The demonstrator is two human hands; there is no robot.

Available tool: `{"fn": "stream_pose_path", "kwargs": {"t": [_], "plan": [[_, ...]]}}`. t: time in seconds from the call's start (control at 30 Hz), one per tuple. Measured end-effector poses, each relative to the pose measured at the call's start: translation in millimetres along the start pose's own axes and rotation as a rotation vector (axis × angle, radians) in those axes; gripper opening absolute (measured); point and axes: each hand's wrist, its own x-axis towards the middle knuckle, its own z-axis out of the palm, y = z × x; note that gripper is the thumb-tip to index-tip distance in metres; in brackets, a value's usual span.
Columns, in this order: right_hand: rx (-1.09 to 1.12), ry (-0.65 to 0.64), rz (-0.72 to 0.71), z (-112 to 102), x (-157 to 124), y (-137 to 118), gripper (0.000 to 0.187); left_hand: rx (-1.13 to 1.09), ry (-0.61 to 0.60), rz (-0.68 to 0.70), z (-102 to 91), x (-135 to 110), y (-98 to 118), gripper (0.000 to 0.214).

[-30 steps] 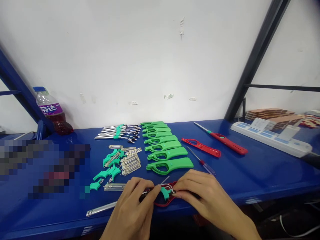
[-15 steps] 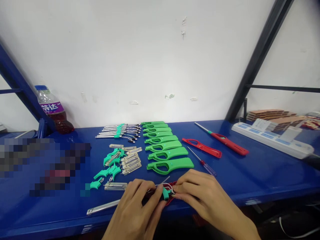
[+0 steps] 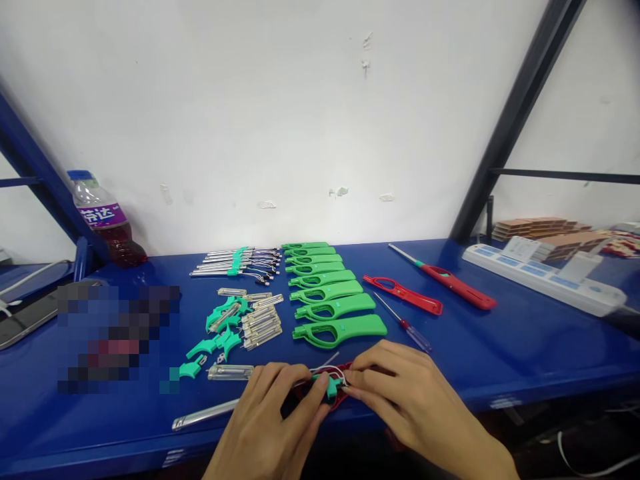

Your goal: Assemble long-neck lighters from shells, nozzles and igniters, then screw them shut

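At the front edge of the table, my left hand is closed around a red lighter half-shell, its thumb against a teal trigger lying in the shell. A silver metal tube sticks out to the left from under that hand. My right hand is closed, thumb and fingertips pinched at the white wires at the shell's right end. The exact grip point is hidden by the fingers. A clear fuel tank lies just beyond my left hand.
Several green handle shells lie in a column, beside clear tanks, teal triggers and wired metal tubes. To the right are a screwdriver, another red half-shell, a red lighter and a power strip. A bottle stands back left.
My left fingers and thumb have shifted slightly at the shell, and more of the teal trigger shows. My right hand keeps its pinch at nearly the same spot.
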Motion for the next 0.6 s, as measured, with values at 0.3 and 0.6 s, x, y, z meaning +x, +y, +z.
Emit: {"fn": "stream_pose_path", "kwargs": {"t": [0.3, 0.6], "plan": [[-0.002, 0.008, -0.018, 1.2, -1.5, -0.4, 0.008, 0.027, 0.018, 0.025, -0.1, 0.6, 3.5, 0.031], [0.051, 0.003, 0.011, 1.1, -3.6, 4.2, 0.012, 0.099, 0.051, 0.076, 3.3, -1.8, 3.4, 0.032]]}}
